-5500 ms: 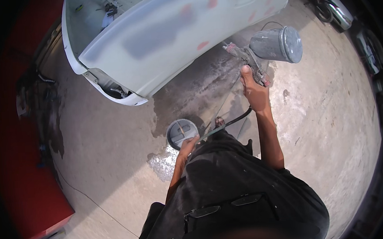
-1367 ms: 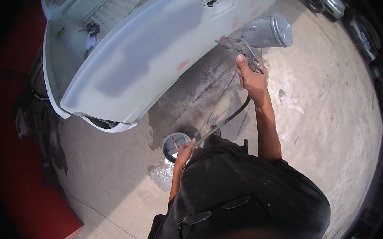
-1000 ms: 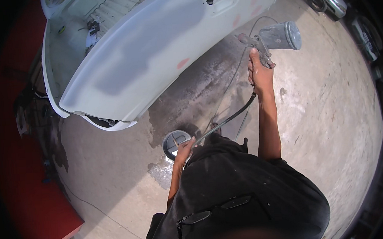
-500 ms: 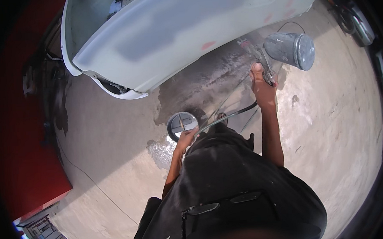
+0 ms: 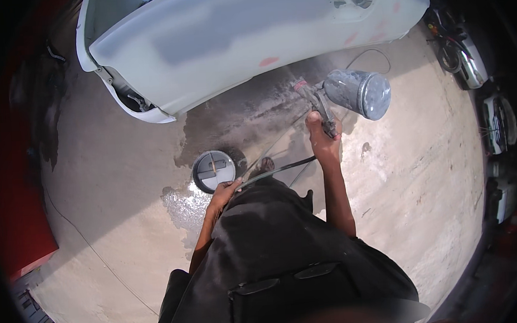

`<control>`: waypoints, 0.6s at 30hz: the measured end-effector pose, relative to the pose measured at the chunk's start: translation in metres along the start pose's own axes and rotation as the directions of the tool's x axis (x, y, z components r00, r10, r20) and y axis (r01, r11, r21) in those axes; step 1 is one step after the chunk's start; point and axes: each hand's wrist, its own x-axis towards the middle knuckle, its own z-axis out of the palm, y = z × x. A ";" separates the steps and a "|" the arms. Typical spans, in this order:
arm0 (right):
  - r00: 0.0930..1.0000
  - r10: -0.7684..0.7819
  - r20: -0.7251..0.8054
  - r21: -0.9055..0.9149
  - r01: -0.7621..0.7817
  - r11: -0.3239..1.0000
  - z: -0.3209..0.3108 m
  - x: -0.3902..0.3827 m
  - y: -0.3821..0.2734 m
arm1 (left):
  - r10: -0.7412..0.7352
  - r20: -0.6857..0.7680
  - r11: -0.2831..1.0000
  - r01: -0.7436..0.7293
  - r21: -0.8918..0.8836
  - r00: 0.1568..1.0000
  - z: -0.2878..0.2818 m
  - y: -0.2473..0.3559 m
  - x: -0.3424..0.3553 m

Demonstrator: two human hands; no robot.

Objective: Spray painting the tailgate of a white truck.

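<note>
My right hand [image 5: 326,142] is closed around the handle of a spray gun [image 5: 321,103], held out ahead of me at the lower edge of a pale car body panel [image 5: 206,85]. A grey, paint-stained cup [image 5: 355,90] is fixed to the gun's right side. A faint mist shows between its pinkish nozzle and the panel. From the gun's handle a dark air hose [image 5: 288,167] runs back to my left hand [image 5: 224,193], whose fingers are closed on it in front of my body. Grey patches and small red marks cover the panel.
A round black bucket [image 5: 196,176] with greyish contents and a stick across it stands just beyond my left hand. Wet patches [image 5: 181,210] spread on the concrete floor. A thin cable [image 5: 92,245] lies at left, near a red surface [image 5: 20,229]. Vehicles [image 5: 471,59] line the right.
The spray gun has come nearer to me and left along the panel, its nozzle now lower in the view. The whole view has shifted. My left hand keeps hold of the hose.
</note>
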 end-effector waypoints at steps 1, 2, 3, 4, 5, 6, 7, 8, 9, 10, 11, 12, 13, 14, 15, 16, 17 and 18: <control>0.988 0.118 -0.102 0.071 -0.111 0.991 -0.007 0.001 0.000 | 0.018 -0.014 0.988 -0.016 0.156 1.000 -0.008 -0.004 0.004; 0.951 0.241 -0.194 0.152 -0.214 0.965 -0.013 0.002 0.001 | 0.025 -0.015 0.991 -0.022 0.134 1.000 -0.010 -0.011 0.008; 0.953 0.238 -0.186 0.145 -0.213 0.966 -0.020 0.002 0.004 | 0.024 -0.003 0.988 -0.024 0.153 1.000 -0.012 -0.007 0.006; 0.930 0.253 -0.267 0.155 -0.218 0.964 -0.027 0.002 0.006 | 0.023 0.009 0.985 -0.024 0.174 1.000 -0.012 0.000 0.004; 0.898 0.269 -0.347 0.167 -0.222 0.961 -0.032 0.002 0.008 | 0.020 0.008 0.986 -0.021 0.168 1.000 -0.009 0.001 0.006; 0.895 0.276 -0.351 0.172 -0.228 0.958 -0.031 0.000 0.008 | 0.030 0.015 0.989 -0.032 0.147 0.999 -0.011 0.002 0.007; 0.871 0.210 -0.444 0.140 -0.164 0.977 -0.029 0.000 0.007 | 0.038 0.023 0.991 -0.041 0.129 0.999 -0.012 0.003 0.008; 0.834 0.142 -0.533 0.100 -0.105 0.989 -0.027 0.000 0.008 | 0.030 0.022 0.989 -0.032 0.142 0.999 -0.014 0.004 0.008; 0.834 0.107 -0.541 0.060 -0.088 0.994 -0.029 0.001 0.014 | 0.025 0.028 0.989 -0.029 0.148 0.999 -0.015 0.007 0.009; 0.821 0.118 -0.558 0.068 -0.097 0.993 -0.028 -0.001 0.020 | 0.020 0.035 0.987 -0.025 0.156 0.999 -0.015 0.008 0.010; 0.842 0.104 -0.529 0.020 -0.110 0.994 -0.027 -0.004 0.026 | 0.008 0.006 0.984 -0.009 0.177 1.000 -0.015 0.009 0.009; 0.865 0.093 -0.494 -0.022 -0.119 0.993 -0.023 -0.008 0.029 | 0.002 0.004 0.980 -0.003 0.199 1.000 -0.018 0.004 0.012; 0.879 0.215 -0.427 0.021 -0.228 0.974 -0.023 -0.013 0.032 | 0.043 -0.020 0.968 -0.036 0.250 0.999 -0.021 -0.004 0.016; 0.868 0.226 -0.442 0.038 -0.234 0.972 -0.020 -0.017 0.038 | 0.086 -0.042 0.952 -0.069 0.300 0.995 -0.026 -0.012 0.019; 0.904 0.200 -0.379 0.040 -0.200 0.979 -0.019 -0.021 0.050 | 0.049 -0.031 0.944 -0.036 0.329 0.998 -0.024 -0.009 0.017; 0.936 0.168 -0.310 0.045 -0.162 0.986 -0.017 -0.024 0.063 | 0.019 -0.028 0.935 -0.008 0.354 0.999 -0.025 -0.008 0.017; 0.917 0.279 -0.284 0.008 -0.289 0.957 -0.017 -0.030 0.083 | 0.006 -0.015 0.932 -0.001 0.364 1.000 -0.027 -0.010 0.019; 0.911 0.287 -0.295 0.021 -0.294 0.955 -0.011 -0.033 0.080 | -0.009 -0.007 0.930 0.011 0.367 1.000 -0.029 -0.012 0.018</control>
